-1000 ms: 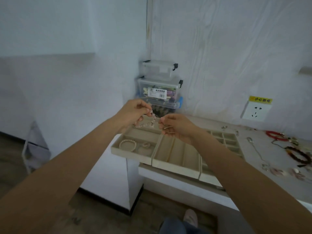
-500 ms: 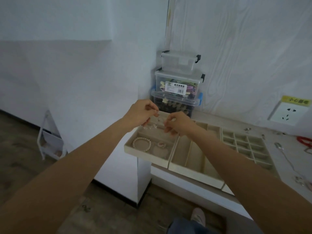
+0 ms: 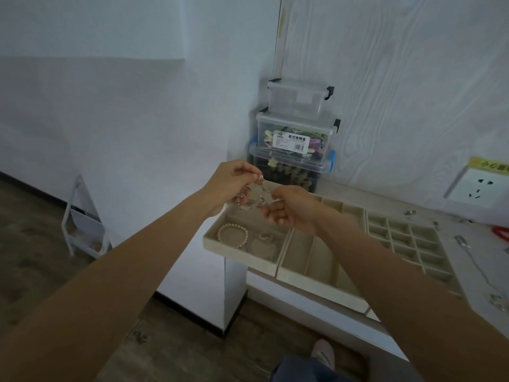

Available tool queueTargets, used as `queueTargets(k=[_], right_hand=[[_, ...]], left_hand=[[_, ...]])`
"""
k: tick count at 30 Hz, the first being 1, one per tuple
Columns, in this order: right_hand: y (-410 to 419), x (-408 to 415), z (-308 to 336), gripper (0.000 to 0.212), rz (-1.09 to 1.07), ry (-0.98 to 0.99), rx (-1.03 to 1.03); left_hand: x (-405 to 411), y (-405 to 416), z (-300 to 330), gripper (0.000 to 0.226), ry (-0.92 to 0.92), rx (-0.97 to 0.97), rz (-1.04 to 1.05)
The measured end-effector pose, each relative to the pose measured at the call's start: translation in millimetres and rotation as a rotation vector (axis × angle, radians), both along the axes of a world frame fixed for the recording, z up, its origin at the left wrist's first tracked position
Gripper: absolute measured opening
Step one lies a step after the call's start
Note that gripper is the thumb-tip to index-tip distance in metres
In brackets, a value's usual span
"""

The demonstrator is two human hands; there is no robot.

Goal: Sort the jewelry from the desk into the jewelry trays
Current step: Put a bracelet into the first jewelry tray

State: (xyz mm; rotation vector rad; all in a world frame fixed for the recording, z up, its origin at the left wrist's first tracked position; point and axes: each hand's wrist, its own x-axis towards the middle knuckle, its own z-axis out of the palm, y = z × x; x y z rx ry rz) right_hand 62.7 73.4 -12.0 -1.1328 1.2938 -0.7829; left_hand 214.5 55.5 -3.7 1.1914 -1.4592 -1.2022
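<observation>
Two hands pinch a small beaded bracelet (image 3: 254, 195) between them, the left hand (image 3: 234, 183) and right hand (image 3: 289, 209) with fingers curled, over the left tray (image 3: 212, 239). That tray holds a pearl bracelet (image 3: 232, 235). Next come a long-slot tray (image 3: 308, 277) and a grid tray (image 3: 407, 241) on the desk (image 3: 451, 230). Behind stand clear boxes (image 3: 294, 139), which now sit further right than before.

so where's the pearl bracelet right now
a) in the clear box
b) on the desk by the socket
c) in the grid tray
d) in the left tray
d: the pearl bracelet lies in the left tray, below both hands holding a beaded chain.
</observation>
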Motion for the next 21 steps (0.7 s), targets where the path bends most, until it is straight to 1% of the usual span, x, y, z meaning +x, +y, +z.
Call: queueTargets(k=[1, 3, 6, 10, 12, 14, 16, 18, 21], right_hand=[[1, -1, 0, 0.012, -0.008, 0.023, -0.005], [3, -3, -1, 0.016, -0.004, 0.140, -0.055], [2, -1, -5, 0.018, 0.057, 0.396, -0.184], [-8, 8, -12, 0.028, 0.122, 0.737, -0.297], [-14, 12, -16, 0.023, 0.161, 0.882, -0.302], [-17, 15, -19, 0.016, 0.166, 0.967, -0.289], [-17, 17, -19, 0.017, 0.167, 1.031, -0.313], [-15, 18, -18, 0.018, 0.169, 1.068, -0.344], [-14, 17, -18, 0.011, 0.178, 1.109, -0.393]], left_hand=[[1, -2, -4, 0.009, -0.037, 0.007, 0.017], [3, -8, -12, 0.007, -0.191, -0.024, 0.052], [1, -12, -21, 0.008, -0.463, -0.149, 0.061], [-3, -18, -27, 0.008, -0.782, -0.316, -0.019], [-4, -17, -28, 0.012, -0.982, -0.383, -0.058], [-6, -13, -26, 0.019, -1.213, -0.487, -0.078], [-8, -9, -25, 0.023, -1.383, -0.618, -0.073], [-8, -9, -26, 0.023, -1.452, -0.688, -0.055], [-4, -11, -26, 0.023, -1.435, -0.701, -0.040]])
